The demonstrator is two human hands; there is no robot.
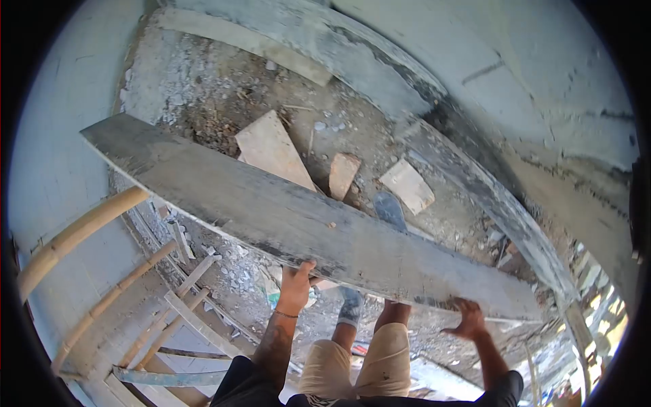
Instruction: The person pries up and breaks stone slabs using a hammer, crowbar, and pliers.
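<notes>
A long, wide grey board slants across the view from upper left to lower right, above the rubble floor. My left hand grips the board's near edge around its middle, with the fingers hidden under it. Farther right, my right hand is at the same near edge, its thumb spread away and its fingertips against the board. Below the board show my legs in beige shorts, and a grey boot tip sticks out past its far edge.
Broken slabs and a brick-like piece lie on the debris beyond the board. Bamboo poles and wooden strips stand at the lower left. A pale wall rises at left; a concrete ledge curves along the right.
</notes>
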